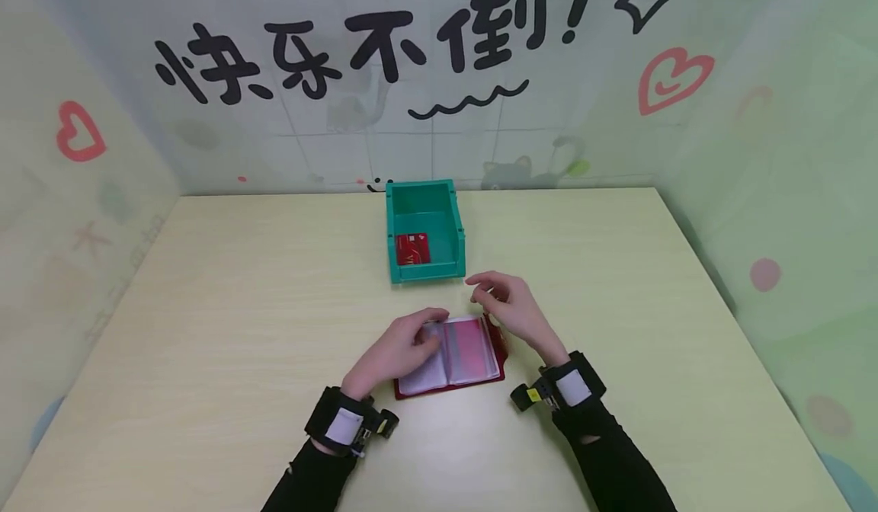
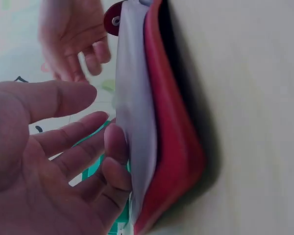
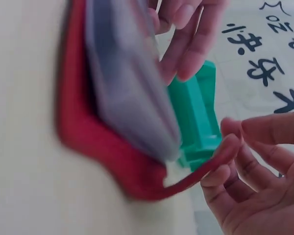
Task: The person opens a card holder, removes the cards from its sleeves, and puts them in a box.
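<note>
A card holder (image 1: 469,352) with a red cover and clear plastic sleeves lies opened flat on the table. My left hand (image 1: 401,344) rests over its left-hand sleeves, fingers lightly bent against them; in the left wrist view the thumb stands apart from the fingertips. A pinkish sheet or card shows through the right-hand sleeve. Just beyond the holder's upper right corner hovers my right hand (image 1: 504,302), fingers loosely bent and holding nothing I can make out. Close to those fingers, the cover's closing strap (image 2: 112,18) with a metal snap sticks up.
Behind the holder stands a teal open-front bin (image 1: 428,272) with a red card (image 1: 413,249) lying in it. The pale wooden table (image 1: 240,306) is bordered by printed cloth walls at the back and sides.
</note>
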### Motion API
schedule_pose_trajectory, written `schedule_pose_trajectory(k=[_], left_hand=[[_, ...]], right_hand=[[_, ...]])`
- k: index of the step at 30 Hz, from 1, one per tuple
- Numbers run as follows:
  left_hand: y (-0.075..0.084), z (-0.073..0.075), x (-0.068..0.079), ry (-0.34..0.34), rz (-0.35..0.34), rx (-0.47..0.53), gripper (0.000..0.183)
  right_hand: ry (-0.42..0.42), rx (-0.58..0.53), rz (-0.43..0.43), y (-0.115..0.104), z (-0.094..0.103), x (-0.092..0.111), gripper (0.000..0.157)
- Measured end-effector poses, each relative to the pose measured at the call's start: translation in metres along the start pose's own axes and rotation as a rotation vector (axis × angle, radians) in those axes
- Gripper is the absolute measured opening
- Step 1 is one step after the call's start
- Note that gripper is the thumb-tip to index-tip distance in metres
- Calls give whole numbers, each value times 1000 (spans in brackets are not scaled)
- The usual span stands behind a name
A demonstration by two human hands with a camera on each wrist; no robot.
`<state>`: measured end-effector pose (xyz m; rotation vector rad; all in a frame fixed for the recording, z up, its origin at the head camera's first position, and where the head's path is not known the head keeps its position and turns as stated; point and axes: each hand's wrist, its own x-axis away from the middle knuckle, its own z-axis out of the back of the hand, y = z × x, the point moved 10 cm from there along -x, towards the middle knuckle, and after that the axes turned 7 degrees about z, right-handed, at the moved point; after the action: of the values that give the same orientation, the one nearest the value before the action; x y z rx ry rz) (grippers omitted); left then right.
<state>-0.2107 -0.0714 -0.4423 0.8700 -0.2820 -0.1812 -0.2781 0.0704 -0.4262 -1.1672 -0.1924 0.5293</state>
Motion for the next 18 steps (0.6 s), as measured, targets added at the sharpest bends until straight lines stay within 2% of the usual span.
schedule_pose_trajectory(k=[5,11,18], left_hand=[[-8,6,0,-15,6,74,39],[-14,11,-2,-17,-4,155,37],[-19,13,-3,-52,-17,234,38]], right_hand=[[-34,-93,-70,21,-3,11,30],[-60,-139,-131,35,-5,17,31],[-124,-90,-80,32,-10,20,26]])
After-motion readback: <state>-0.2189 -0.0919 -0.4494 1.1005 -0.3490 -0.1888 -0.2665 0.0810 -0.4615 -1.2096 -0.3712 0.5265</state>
